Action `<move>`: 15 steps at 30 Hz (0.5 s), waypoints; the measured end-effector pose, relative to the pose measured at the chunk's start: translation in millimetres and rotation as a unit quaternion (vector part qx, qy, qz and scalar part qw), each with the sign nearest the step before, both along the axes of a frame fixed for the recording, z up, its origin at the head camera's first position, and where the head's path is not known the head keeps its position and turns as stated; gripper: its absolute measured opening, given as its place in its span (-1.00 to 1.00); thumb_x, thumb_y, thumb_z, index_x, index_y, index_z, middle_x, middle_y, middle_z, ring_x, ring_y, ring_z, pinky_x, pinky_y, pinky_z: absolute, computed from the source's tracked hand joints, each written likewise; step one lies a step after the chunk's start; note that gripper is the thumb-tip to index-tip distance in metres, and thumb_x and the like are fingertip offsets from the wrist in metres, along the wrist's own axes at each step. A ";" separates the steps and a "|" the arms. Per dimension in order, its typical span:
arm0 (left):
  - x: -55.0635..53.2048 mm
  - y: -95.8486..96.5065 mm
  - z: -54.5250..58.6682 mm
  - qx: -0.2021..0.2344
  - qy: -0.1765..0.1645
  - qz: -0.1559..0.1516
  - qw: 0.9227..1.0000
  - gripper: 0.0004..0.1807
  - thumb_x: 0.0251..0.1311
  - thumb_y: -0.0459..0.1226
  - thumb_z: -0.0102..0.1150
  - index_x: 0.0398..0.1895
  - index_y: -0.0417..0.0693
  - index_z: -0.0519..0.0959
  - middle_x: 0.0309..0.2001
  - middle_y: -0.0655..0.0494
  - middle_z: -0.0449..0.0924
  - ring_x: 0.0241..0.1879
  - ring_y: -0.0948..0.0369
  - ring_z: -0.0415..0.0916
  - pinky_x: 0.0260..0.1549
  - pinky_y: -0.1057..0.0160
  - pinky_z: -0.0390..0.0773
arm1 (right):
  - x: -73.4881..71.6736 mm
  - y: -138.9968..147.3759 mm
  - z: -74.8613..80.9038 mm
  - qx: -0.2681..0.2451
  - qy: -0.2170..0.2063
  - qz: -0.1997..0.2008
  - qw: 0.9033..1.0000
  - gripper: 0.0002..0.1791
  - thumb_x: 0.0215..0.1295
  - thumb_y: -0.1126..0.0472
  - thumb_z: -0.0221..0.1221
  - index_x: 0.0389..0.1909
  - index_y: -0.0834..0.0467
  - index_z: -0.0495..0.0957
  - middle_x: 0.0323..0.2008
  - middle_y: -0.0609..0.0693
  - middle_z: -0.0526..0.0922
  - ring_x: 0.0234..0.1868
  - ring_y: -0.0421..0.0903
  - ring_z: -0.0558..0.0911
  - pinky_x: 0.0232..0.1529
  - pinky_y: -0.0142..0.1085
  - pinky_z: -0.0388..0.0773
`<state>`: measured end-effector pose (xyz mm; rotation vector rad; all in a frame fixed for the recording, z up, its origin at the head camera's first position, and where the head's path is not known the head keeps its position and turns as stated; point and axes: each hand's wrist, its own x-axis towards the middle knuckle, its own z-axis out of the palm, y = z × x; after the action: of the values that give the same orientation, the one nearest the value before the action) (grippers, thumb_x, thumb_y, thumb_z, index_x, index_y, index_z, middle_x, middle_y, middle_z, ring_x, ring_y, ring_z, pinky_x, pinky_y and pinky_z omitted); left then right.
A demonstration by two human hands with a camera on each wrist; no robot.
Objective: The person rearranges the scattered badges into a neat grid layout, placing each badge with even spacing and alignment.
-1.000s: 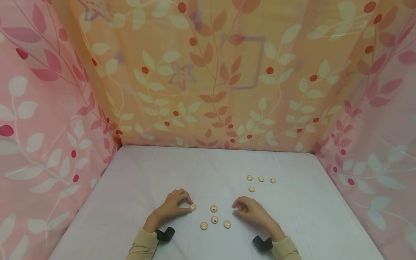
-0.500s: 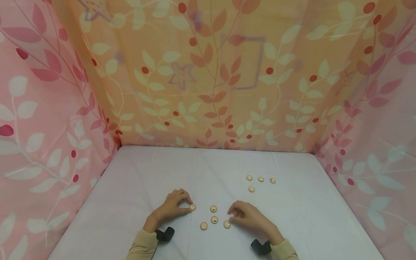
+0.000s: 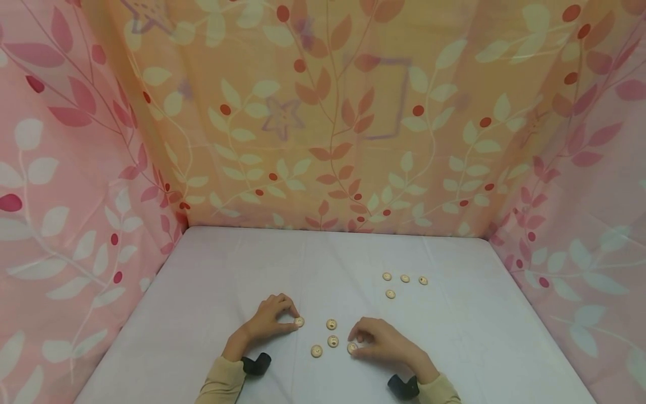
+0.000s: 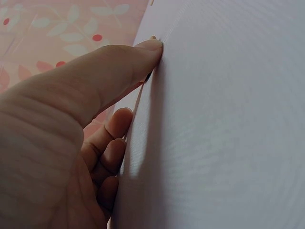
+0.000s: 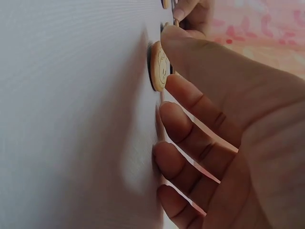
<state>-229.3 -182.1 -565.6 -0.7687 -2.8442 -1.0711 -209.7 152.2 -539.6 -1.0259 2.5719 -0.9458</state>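
Small round wooden discs with dark printed pictures lie on the white table. My left hand [image 3: 267,320] pinches one disc [image 3: 299,321] by its edges between thumb and index finger. In the left wrist view the thumb [image 4: 114,62] covers most of that disc, with the other fingers curled below. My right hand [image 3: 382,340] has thumb and index finger at the edges of another disc [image 3: 351,348], its face drawing visible in the right wrist view. Between the hands lie an upper disc [image 3: 331,324], a middle disc [image 3: 333,341] and a lower-left disc [image 3: 316,351].
Farther back on the right, several more discs lie, three in a row including a middle one [image 3: 405,278], with a single disc [image 3: 391,294] in front. Patterned curtains [image 3: 323,112] enclose the white table [image 3: 242,258] at the back and both sides.
My right hand has moved left and toward me, from beside the group of discs to the nearest right one, its thumb and index finger now around it. The left hand has stayed still.
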 end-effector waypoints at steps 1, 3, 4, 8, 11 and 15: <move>-0.1 -0.1 -0.1 0.001 0.003 -0.001 1.000 -0.81 -0.02 0.00 0.32 -0.36 0.28 0.53 -0.17 0.38 0.43 -0.14 0.26 0.28 -0.17 0.13 0.17 | 0.0 0.1 -0.5 -0.003 0.006 0.007 1.000 -0.69 0.01 -0.11 0.31 -0.23 -0.13 0.54 -0.39 -0.30 0.50 -0.32 -0.35 0.45 -0.20 -0.41 0.41; -0.3 -0.3 -0.7 0.003 0.007 -0.003 1.000 -0.81 -0.02 -0.01 0.32 -0.36 0.28 0.53 -0.17 0.38 0.43 -0.15 0.27 0.27 -0.18 0.14 0.17 | 0.0 0.3 -1.3 -0.007 0.019 0.022 1.000 -0.66 -0.02 -0.10 0.33 -0.22 -0.11 0.54 -0.38 -0.29 0.50 -0.31 -0.35 0.45 -0.18 -0.41 0.42; -0.4 -0.4 -0.9 0.003 0.007 -0.003 1.000 -0.81 -0.02 0.00 0.32 -0.36 0.29 0.53 -0.17 0.38 0.43 -0.14 0.27 0.27 -0.17 0.14 0.17 | 0.1 0.3 -1.7 -0.007 0.024 0.027 0.999 -0.66 -0.02 -0.10 0.33 -0.21 -0.11 0.54 -0.37 -0.29 0.50 -0.31 -0.35 0.45 -0.18 -0.41 0.41; -0.7 -0.7 -1.5 0.003 -0.001 -0.002 1.000 -0.81 -0.01 0.02 0.31 -0.35 0.33 0.52 -0.17 0.42 0.41 -0.13 0.29 0.26 -0.14 0.13 0.17 | 0.7 0.2 -2.2 -0.003 0.031 0.032 0.999 -0.65 -0.02 -0.08 0.33 -0.21 -0.10 0.54 -0.37 -0.29 0.49 -0.32 -0.35 0.43 -0.20 -0.43 0.38; -0.6 -0.6 -1.2 0.003 -0.006 -0.002 1.000 -0.81 -0.01 0.03 0.30 -0.35 0.34 0.52 -0.16 0.43 0.41 -0.12 0.28 0.26 -0.14 0.11 0.17 | 1.1 -0.2 -2.2 0.003 0.025 0.024 0.999 -0.68 -0.02 -0.07 0.33 -0.23 -0.12 0.53 -0.37 -0.31 0.49 -0.31 -0.36 0.44 -0.18 -0.42 0.39; 0.0 -0.2 -0.6 0.002 -0.006 -0.001 1.000 -0.81 -0.01 0.03 0.30 -0.35 0.33 0.52 -0.16 0.41 0.41 -0.11 0.27 0.26 -0.14 0.11 0.17 | 1.0 -0.9 -2.4 0.007 0.016 0.014 1.000 -0.71 -0.01 -0.07 0.33 -0.26 -0.15 0.52 -0.35 -0.34 0.50 -0.29 -0.38 0.46 -0.14 -0.40 0.42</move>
<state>-229.2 -182.3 -566.2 -0.7677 -2.8506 -1.0852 -208.8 151.3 -542.0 -1.0785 2.5807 -0.9093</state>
